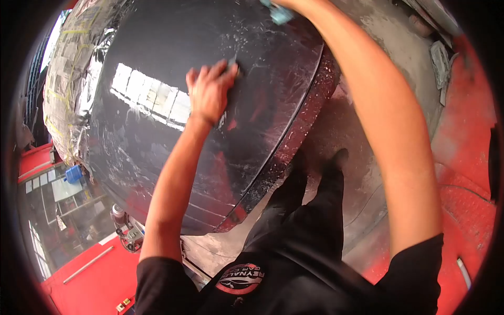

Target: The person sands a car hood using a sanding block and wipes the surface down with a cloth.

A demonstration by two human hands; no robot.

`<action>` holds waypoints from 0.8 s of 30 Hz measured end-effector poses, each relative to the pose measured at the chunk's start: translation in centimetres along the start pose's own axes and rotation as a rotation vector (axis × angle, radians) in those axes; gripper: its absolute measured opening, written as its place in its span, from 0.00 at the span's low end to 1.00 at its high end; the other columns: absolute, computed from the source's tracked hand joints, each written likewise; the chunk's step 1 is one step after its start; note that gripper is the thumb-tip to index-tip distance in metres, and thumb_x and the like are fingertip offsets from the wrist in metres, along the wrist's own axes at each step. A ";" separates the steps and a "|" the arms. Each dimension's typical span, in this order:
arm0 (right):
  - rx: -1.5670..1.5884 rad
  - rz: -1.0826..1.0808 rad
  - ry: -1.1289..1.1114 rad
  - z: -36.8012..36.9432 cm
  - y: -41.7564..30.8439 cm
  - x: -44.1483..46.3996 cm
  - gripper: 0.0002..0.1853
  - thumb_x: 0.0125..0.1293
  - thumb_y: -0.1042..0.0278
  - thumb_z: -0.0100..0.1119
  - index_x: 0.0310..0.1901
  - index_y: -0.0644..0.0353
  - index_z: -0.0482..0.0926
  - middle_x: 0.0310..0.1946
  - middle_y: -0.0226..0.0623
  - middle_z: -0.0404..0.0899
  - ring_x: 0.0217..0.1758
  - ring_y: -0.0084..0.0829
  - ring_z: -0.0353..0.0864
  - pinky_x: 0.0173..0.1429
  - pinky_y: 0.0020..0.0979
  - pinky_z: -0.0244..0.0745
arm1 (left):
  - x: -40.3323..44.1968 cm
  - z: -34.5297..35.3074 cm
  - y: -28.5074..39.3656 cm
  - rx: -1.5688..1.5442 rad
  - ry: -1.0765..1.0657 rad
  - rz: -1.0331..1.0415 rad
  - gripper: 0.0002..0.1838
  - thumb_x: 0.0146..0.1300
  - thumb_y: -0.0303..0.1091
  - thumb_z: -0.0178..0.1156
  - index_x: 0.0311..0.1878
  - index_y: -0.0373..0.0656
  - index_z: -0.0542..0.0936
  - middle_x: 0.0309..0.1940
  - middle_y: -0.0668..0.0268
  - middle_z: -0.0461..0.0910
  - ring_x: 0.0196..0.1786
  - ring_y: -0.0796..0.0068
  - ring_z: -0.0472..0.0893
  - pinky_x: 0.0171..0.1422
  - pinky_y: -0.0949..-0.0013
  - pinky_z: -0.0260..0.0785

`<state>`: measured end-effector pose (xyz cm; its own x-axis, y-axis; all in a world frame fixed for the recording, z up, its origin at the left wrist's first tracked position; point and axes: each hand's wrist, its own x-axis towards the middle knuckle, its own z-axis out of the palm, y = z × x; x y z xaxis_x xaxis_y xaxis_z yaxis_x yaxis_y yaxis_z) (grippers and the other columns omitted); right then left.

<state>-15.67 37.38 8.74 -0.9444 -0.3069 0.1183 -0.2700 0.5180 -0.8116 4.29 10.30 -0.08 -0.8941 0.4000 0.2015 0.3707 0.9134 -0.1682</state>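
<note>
My left hand [209, 92] presses on a glossy black car panel [157, 52], wet and streaked with whitish residue. Under its fingertips shows the edge of a small grey pad [233, 65], mostly covered by the fingers. At the top edge of the view, my right hand [290, 2] is partly cut off and holds a light blue cloth [281, 14] over the panel's far right part. Window light reflects in the panel's middle, and splashes dot its reddish lower edge [310, 107].
Paper and tape masking [65, 92] covers the car at left. Below it are a blue object [74, 174] and a machine with a motor [121, 215]. A cable [464, 189] runs across the red floor at right. My legs [320, 199] stand close to the panel edge.
</note>
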 end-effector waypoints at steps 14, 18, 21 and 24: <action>0.531 0.835 0.477 18.0 17.5 -33.5 0.46 0.62 0.29 0.83 0.63 0.61 0.73 0.55 0.44 0.82 0.55 0.38 0.83 0.62 0.46 0.81 | -0.9 1.4 6.5 0.030 -0.005 0.158 0.23 0.71 0.42 0.71 0.68 0.69 0.89 0.68 0.73 0.86 0.61 0.66 0.82 0.75 0.43 0.59; 0.340 0.962 0.394 22.2 14.4 -33.3 0.57 0.61 0.26 0.79 0.75 0.64 0.63 0.71 0.66 0.70 0.74 0.65 0.76 0.77 0.57 0.74 | -5.2 2.3 7.8 0.001 -0.001 0.203 0.26 0.71 0.41 0.70 0.72 0.74 0.86 0.72 0.74 0.84 0.65 0.68 0.81 0.76 0.43 0.59; 0.416 0.940 0.451 22.7 14.2 -33.6 0.57 0.62 0.27 0.80 0.74 0.67 0.64 0.72 0.66 0.71 0.75 0.64 0.75 0.77 0.56 0.73 | 4.4 3.4 10.5 0.084 -0.015 0.188 0.24 0.74 0.37 0.67 0.71 0.70 0.86 0.68 0.75 0.85 0.67 0.65 0.81 0.78 0.35 0.60; 0.431 0.956 0.426 22.0 13.8 -33.8 0.57 0.61 0.27 0.80 0.72 0.69 0.66 0.71 0.64 0.72 0.75 0.62 0.75 0.77 0.56 0.73 | 8.9 6.0 11.6 0.034 0.053 0.210 0.27 0.73 0.34 0.66 0.73 0.68 0.84 0.68 0.73 0.86 0.66 0.62 0.81 0.78 0.36 0.60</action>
<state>16.68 37.36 -19.00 -0.7379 0.4073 -0.5382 0.6066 0.0506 -0.7934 -0.88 23.97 -5.98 -0.7836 0.5851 0.2088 0.5377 0.8071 -0.2439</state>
